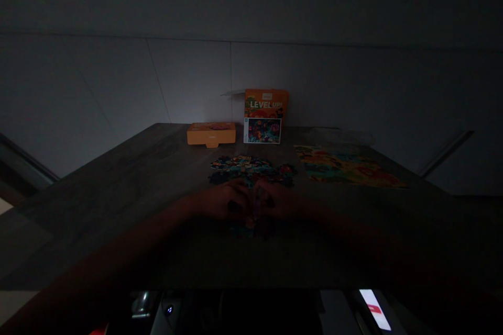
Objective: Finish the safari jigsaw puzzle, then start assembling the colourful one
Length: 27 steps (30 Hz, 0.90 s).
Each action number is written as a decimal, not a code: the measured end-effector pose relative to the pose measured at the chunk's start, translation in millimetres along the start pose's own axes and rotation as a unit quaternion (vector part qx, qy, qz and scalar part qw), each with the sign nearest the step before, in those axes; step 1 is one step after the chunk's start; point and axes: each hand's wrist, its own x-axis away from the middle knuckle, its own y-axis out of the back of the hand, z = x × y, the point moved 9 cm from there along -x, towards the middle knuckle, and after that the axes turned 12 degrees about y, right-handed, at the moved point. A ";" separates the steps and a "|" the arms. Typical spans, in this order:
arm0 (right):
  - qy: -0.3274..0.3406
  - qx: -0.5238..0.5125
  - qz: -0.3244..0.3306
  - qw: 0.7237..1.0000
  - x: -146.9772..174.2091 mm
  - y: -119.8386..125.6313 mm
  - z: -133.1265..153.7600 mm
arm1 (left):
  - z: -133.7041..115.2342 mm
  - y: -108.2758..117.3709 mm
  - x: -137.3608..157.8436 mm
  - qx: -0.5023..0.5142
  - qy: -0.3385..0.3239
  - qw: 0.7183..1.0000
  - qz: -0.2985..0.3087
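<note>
Head view, clock read from the hands, 12 straight ahead. Light very poor; near half of the scene almost black.

Surface: a grey table (pixel 118 188) with faint mottling, far edge close to a pale wall (pixel 196 81). Thin seams divide the wall; a horizontal line runs across it above the table. Dark slanting strips at about 10 and 2, beyond the table's sides.

Hands: left hand (pixel 222 200) and right hand (pixel 281 199) come in from 8 and 4, nearly meeting at the centre, fingers bent inward. Too dark to tell what, if anything, they grip.

Puzzle pieces (pixel 245 166) lie in a loose, many-coloured heap at 12, just beyond the fingers. A dim second cluster (pixel 248 230) at 6, on the near side; details lost in shadow.

At 11, a flat orange box (pixel 211 137). At 12, farther back, an upright orange box (pixel 267 102) lettered "LEVEL UP!", a white-bordered picture card (pixel 262 131) in front of its lower part. Between 2 and 3, a colourful picture sheet (pixel 349 167) lies flat; clear plastic (pixel 343 137) at 2, behind it.

Below the near edge, a lit screen (pixel 375 309) at 4.
</note>
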 end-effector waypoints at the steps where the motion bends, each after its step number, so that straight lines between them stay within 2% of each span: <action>1: -0.011 0.003 -0.003 1.000 0.1 0.2 -1.1 | 0.5 -0.2 0.1 -0.003 0.001 1.000 0.001; 4: -0.023 0.010 -0.016 1.000 -0.4 1.5 -1.7 | 0.7 -0.3 0.4 -0.016 0.002 1.000 0.004; 9: -0.006 0.067 -0.042 0.997 -1.7 6.3 -1.0 | -1.0 1.5 0.1 -0.006 -0.002 1.000 -0.002; 16: 0.018 0.131 -0.041 0.990 1.9 16.9 3.5 | -1.5 0.7 0.4 -0.004 -0.003 1.000 0.003; 19: 0.035 0.143 -0.017 0.989 5.1 20.8 5.5 | 0.4 -0.5 1.0 -0.013 -0.001 1.000 0.005; 23: 0.031 0.128 0.047 0.990 9.9 16.2 2.2 | 4.4 -2.8 1.8 -0.021 0.007 1.000 0.011; 27: 0.046 0.116 0.063 0.990 11.2 13.5 3.5 | 3.0 -1.8 1.4 -0.017 0.016 1.000 0.017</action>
